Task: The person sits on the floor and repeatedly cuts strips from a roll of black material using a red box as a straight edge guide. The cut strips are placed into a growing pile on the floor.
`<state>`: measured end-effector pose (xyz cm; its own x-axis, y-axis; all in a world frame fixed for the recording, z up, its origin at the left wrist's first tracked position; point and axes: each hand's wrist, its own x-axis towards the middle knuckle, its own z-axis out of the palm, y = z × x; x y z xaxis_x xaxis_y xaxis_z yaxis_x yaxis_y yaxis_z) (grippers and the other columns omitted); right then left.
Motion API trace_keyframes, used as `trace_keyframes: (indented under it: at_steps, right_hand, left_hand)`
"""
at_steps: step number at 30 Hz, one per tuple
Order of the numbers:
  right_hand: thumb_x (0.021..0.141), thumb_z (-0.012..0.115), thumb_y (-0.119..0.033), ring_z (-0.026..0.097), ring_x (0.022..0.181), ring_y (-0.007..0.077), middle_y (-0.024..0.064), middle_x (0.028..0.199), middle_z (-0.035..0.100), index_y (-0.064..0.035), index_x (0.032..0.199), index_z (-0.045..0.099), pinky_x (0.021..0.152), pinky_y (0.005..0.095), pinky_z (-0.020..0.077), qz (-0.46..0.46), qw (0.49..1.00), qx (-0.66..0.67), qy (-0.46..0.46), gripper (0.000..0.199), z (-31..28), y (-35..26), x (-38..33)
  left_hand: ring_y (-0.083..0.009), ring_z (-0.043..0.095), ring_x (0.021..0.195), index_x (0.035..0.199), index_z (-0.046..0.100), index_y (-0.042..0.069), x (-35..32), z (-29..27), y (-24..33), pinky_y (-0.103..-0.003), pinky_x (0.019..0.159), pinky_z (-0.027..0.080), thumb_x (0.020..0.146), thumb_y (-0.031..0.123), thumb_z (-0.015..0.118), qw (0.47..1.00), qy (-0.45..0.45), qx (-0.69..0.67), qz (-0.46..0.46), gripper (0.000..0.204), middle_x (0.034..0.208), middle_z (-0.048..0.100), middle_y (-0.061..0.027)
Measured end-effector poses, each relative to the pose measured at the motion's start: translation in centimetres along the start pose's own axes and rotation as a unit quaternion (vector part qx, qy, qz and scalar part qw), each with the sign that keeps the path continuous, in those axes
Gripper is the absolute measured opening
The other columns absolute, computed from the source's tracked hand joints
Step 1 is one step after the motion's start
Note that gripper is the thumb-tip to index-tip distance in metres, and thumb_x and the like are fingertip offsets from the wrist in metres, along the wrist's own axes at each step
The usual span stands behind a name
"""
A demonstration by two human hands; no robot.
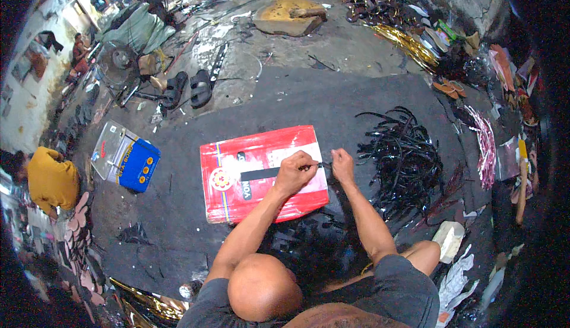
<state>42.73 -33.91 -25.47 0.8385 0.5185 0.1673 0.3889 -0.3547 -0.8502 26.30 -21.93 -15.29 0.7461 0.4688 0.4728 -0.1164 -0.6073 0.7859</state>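
Note:
A red box (261, 147) with a clear, shiny wrap lies in front of me on a dark mat. Across its top runs a flat black strip (256, 174). My left hand (295, 172) rests over the box with its fingers closed on the strip toward the right end. Just past the box's right edge, my right hand (342, 166) is closed, thumb and fingers pinched at the strip's thin dark end. The two hands are a small gap apart. To the right of my right hand lies a loose heap of glossy black strips (404, 161).
A blue-and-clear container (139, 164) stands to the left. Black sandals (200, 88) and a wooden block (291, 16) lie farther off. Gold strips (407, 46) and pink strips (484, 147) are on the right. People sit at the far left and far back.

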Motion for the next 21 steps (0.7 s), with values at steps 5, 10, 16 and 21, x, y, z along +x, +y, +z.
trace_keyframes:
  at_steps: [5,10,16,21]
  right_hand:
    - [0.097,0.060,-0.030,0.065,0.083,0.0440,0.0237,0.083,0.067,0.0000,0.085,0.064,0.073,0.0508,0.0494,0.056,0.988,-0.141,0.030,0.033,-1.7,8.3,-0.4]
    - [0.099,0.054,-0.030,0.065,0.091,0.0500,0.0285,0.088,0.068,0.0011,0.093,0.065,0.079,0.0556,0.0506,0.096,0.969,-0.229,-0.001,0.033,-2.1,8.5,-1.1]
    - [0.104,0.043,-0.033,0.067,0.093,0.0487,0.0293,0.096,0.069,-0.0013,0.113,0.055,0.081,0.0581,0.0533,0.154,0.923,-0.352,-0.022,0.035,-4.1,11.4,-0.6]
    - [0.104,0.043,-0.032,0.068,0.090,0.0485,0.0283,0.093,0.070,-0.0011,0.111,0.054,0.081,0.0590,0.0531,0.154,0.911,-0.382,-0.039,0.033,-4.5,10.5,-0.4]
  left_hand:
    - [-0.0164,0.065,0.065,0.082,0.074,0.002,0.5,1.1,0.3,-0.030,0.060,0.052,0.081,0.005,0.074,1.000,-0.002,-0.025,0.002,0.003,0.080,0.067,-0.0073]
    - [-0.0174,0.066,0.067,0.085,0.074,0.003,0.3,0.7,0.1,-0.030,0.062,0.053,0.081,0.004,0.073,1.000,-0.009,-0.022,0.014,0.005,0.083,0.068,-0.0079]
    - [-0.0185,0.070,0.076,0.085,0.077,0.006,0.0,1.9,-1.6,-0.031,0.068,0.056,0.078,0.004,0.076,0.999,-0.009,-0.037,0.024,0.007,0.084,0.070,-0.0072]
    - [-0.0220,0.068,0.074,0.086,0.074,0.004,-0.2,1.3,-1.6,-0.033,0.067,0.055,0.081,0.005,0.072,0.999,-0.011,-0.037,0.033,0.005,0.084,0.067,-0.0081]
